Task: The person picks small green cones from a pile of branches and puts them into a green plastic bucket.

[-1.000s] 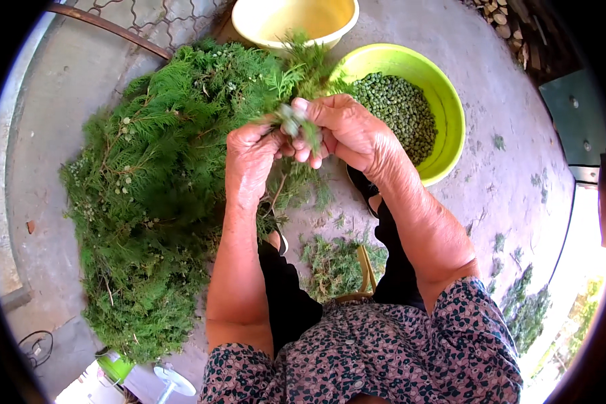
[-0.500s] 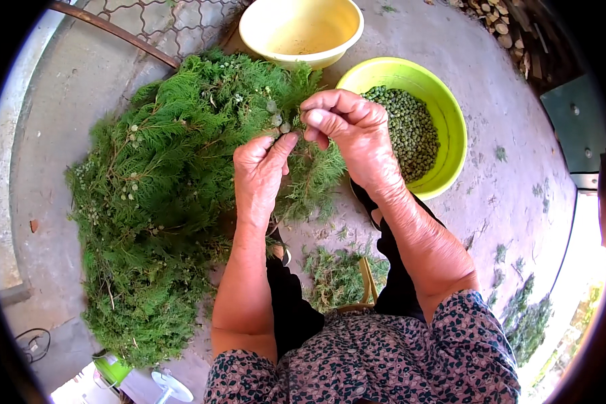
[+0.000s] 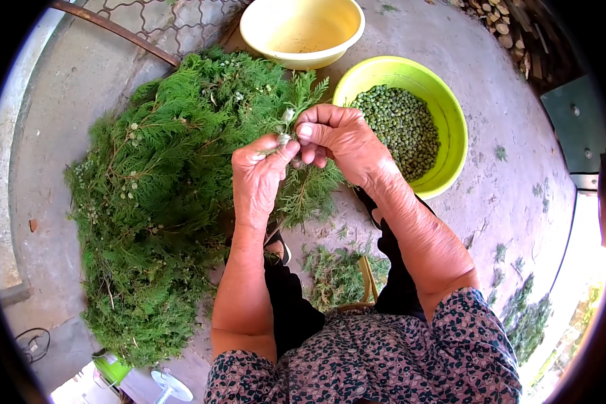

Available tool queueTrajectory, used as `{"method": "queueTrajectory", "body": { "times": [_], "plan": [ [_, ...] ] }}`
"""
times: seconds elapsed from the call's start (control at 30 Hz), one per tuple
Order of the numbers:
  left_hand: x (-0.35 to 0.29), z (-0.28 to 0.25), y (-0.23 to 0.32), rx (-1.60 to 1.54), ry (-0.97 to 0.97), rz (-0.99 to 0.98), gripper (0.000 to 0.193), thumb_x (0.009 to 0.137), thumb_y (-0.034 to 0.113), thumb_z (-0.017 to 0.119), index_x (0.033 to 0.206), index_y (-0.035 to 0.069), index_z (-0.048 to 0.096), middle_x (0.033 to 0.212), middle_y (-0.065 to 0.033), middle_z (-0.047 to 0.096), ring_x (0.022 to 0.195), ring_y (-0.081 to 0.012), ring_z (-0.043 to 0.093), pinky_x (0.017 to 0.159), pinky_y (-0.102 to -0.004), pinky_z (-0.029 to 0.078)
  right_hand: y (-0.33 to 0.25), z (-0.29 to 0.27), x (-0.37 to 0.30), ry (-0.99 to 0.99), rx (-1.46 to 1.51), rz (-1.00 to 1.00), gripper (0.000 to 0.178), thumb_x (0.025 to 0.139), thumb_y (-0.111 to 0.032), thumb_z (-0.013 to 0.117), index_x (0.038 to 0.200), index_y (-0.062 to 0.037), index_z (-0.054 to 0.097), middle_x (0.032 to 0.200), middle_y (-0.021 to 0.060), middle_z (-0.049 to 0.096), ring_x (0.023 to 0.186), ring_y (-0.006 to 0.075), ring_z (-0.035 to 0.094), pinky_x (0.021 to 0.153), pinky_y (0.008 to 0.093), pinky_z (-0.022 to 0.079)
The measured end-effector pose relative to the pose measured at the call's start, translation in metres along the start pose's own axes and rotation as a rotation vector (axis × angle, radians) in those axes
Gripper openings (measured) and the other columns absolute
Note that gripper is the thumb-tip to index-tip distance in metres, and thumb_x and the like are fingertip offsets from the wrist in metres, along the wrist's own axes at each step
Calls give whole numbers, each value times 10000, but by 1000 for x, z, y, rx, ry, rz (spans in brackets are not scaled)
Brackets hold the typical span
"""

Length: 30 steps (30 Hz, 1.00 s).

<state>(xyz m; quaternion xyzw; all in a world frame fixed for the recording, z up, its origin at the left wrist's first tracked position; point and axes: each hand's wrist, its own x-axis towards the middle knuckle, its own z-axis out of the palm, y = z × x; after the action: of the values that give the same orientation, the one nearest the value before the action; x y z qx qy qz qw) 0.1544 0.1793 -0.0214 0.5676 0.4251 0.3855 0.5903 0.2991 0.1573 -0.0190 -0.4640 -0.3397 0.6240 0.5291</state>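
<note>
Between my hands is a green conifer sprig point(image 3: 308, 92) bearing a few pale green cones point(image 3: 288, 115). My left hand point(image 3: 257, 178) pinches the sprig low down, thumb against forefinger. From the right, my right hand point(image 3: 350, 143) closes thumb and fingertips on the same sprig beside the cones; its fingers hide what exactly lies between them. Under and left of my hands spreads a big heap of cut conifer branches point(image 3: 161, 195), dotted with cones. Just beyond my right hand stands a lime-green basin point(image 3: 455, 145) holding many small green cones point(image 3: 411, 128).
A pale yellow basin point(image 3: 303, 59) stands at the far side, with small debris inside. Loose clippings point(image 3: 337, 276) lie between my feet, and more at the right point(image 3: 525, 316). Stacked firewood point(image 3: 501, 27) and a dark green box point(image 3: 576, 111) are far right. Wire mesh point(image 3: 161, 23) lies far left.
My right hand has moved slightly left and down, its fingertips now meeting my left hand's at the sprig. The sprig's cones have shifted and turned a little.
</note>
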Motion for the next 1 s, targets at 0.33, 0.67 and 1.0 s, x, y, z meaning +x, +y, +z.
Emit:
{"method": "queueTrajectory", "body": {
  "times": [0.33,0.67,1.0],
  "plan": [
    [2,3,-6,381,47,227,241,827,133,593,664,-35,540,564,-1,523,519,-51,447,469,-209,373,4,6,2,-15,-39,-8,163,794,-113,612,903,-12,546,711,16,557,617,69,532,500,180,406],
    [0,2,-7,-183,69,103,90,756,64,650,785,-5,601,644,-17,554,548,-83,497,435,-176,307,10,2,3,-34,329,103,87,833,-63,543,851,19,523,688,62,558,541,114,529,443,212,411],
    [2,-5,-7,-254,163,44,66,776,51,629,785,-4,593,607,6,501,512,-72,427,431,-180,276,4,1,2,-64,528,68,120,821,-33,544,931,-10,504,750,50,552,682,152,580,538,237,448]
  ]
}}
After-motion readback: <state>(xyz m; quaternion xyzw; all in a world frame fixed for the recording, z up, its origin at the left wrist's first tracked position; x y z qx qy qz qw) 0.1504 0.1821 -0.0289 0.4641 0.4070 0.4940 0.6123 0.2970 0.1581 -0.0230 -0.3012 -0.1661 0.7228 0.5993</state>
